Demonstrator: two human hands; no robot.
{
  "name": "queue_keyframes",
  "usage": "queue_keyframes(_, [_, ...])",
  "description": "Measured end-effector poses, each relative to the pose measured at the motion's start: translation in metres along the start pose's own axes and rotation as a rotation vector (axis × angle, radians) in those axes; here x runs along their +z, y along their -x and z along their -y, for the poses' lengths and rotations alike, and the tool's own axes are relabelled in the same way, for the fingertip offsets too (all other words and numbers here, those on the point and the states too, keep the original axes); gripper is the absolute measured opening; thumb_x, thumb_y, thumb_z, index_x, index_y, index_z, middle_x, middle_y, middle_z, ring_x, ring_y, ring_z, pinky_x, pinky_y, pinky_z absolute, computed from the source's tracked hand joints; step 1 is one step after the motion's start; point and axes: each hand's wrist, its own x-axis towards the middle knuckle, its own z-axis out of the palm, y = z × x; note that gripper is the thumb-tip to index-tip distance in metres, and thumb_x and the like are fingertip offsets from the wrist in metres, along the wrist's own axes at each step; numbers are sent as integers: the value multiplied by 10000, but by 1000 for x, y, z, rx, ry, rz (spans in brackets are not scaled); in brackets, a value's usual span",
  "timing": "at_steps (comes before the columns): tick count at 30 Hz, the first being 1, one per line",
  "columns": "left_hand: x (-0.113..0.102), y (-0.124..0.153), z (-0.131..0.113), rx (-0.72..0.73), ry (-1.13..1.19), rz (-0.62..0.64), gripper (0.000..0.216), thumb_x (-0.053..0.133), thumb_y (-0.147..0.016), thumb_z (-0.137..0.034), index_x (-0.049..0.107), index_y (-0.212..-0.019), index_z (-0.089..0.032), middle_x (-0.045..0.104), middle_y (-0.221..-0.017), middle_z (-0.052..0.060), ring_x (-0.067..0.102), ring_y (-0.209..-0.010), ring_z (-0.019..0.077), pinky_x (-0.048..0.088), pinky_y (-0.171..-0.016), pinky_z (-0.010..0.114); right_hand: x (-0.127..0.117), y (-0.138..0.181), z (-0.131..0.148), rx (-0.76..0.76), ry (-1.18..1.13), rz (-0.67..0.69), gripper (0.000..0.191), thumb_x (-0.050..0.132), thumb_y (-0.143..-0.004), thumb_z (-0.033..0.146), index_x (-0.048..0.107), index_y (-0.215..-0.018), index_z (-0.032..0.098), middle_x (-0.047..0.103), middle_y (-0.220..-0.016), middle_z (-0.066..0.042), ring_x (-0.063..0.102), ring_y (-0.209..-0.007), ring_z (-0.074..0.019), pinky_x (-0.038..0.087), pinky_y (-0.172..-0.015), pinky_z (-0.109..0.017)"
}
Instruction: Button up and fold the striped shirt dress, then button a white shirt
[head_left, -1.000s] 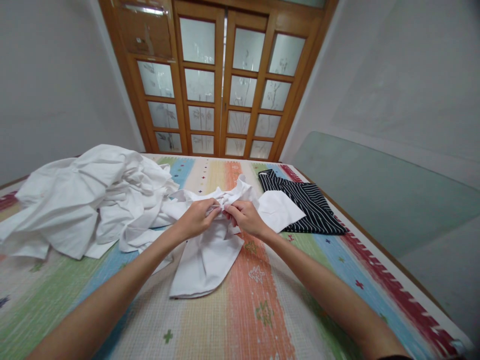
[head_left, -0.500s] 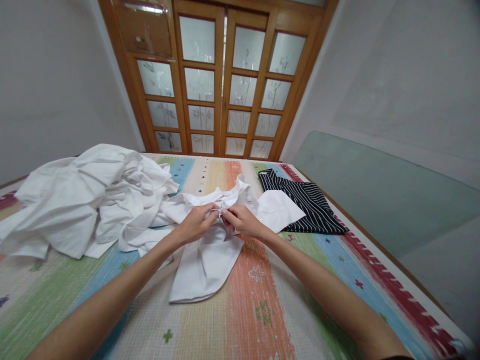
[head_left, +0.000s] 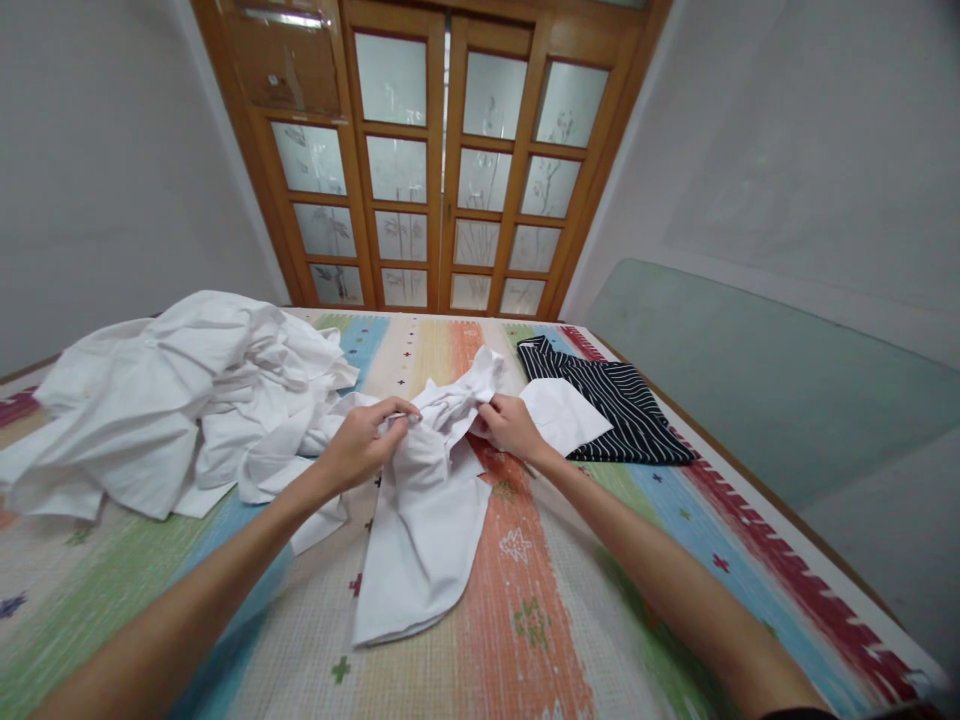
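A white shirt [head_left: 427, 530] lies crumpled in the middle, its lower part spread toward me and one sleeve stretched out to the right. My left hand [head_left: 367, 437] pinches the cloth near its upper left, thumb and index finger closed on the fabric. On the other side, my right hand [head_left: 510, 424] grips the shirt's bunched upper edge, with its fingertips partly hidden in the folds. Cloth is drawn between the two hands, which are apart from each other.
A heap of white clothes [head_left: 195, 390] sits at the left, touching the shirt. To the right lies a folded black garment with white stripes [head_left: 615, 405], partly under the sleeve. Beneath everything is a colourful striped cover [head_left: 300, 620]. Wooden glazed doors [head_left: 450, 180] stand behind.
My hands were together at the middle of the shirt and have moved apart, left hand leftward and right hand rightward. The shirt's lower part has shifted slightly toward me.
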Motion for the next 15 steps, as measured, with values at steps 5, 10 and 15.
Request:
queue_keyframes(5, [-20, 3, 7, -25, -53, -163, 245, 485, -841, -370, 650, -896, -197, 718, -905, 49, 643, -844, 202, 485, -770, 266, -11, -5, 9, 310, -474, -209, 250, 477, -827, 376, 485, -645, 204, 509, -502, 40, 436, -356, -96, 333, -341, -216])
queue_keyframes(10, [-22, 6, 1, 7, -107, -144, 252, 467, -873, -375, 625, -949, -195, 694, -878, 36, 618, -749, 176, 470, -663, 241, 0, 5, 33, 361, -493, 86, 421, 559, -827, 560, 552, -656, 176, 525, -482, 34, 432, -318, -79, 307, -290, -200])
queue_keyframes(15, [-19, 10, -4, 121, -169, -69, 223, 427, -900, -328, 593, -970, -197, 669, -887, 36, 613, -780, 179, 478, -730, 262, 19, 11, 41, 358, -358, 238, 429, 578, -846, 535, 578, -645, 156, 544, -492, 23, 442, -312, -67, 294, -277, -187])
